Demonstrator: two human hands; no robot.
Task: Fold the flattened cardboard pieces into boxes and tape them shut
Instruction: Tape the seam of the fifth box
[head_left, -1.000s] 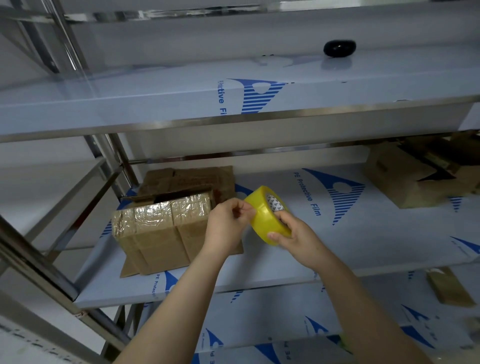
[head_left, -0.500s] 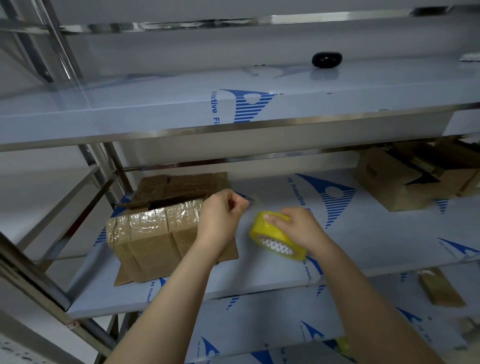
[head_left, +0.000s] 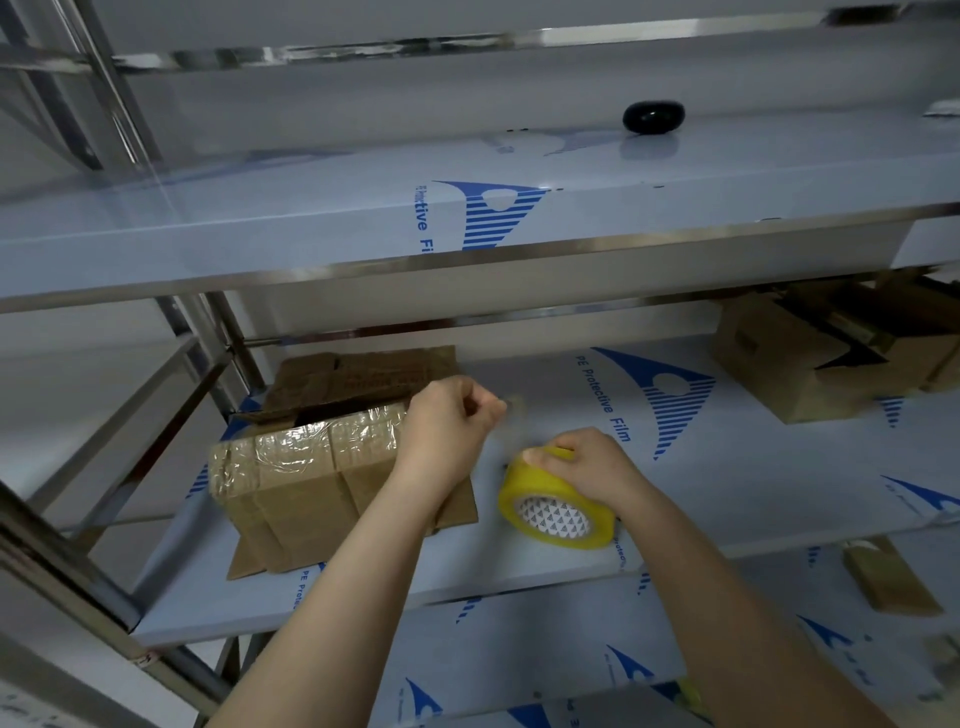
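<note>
The right hand (head_left: 592, 467) grips the yellow tape roll (head_left: 550, 514) from above, fingers curled over its rim, just over the middle shelf (head_left: 727, 493). The left hand (head_left: 447, 431) hovers beside the taped cardboard box (head_left: 296, 483) on that shelf, its fingers pinched together on the clear tape end (head_left: 511, 402).

Tape strip (head_left: 511, 404) at left hand (head_left: 447, 431) fingertips: clear, blurred, run to tape roll (head_left: 556, 514) barely traceable. Left hand covers box (head_left: 301, 483) right end. Right hand (head_left: 592, 467) hides tape roll top. Open cartons (head_left: 810, 364) cut by right edge. Black object (head_left: 653, 117): too small to identify.
</note>
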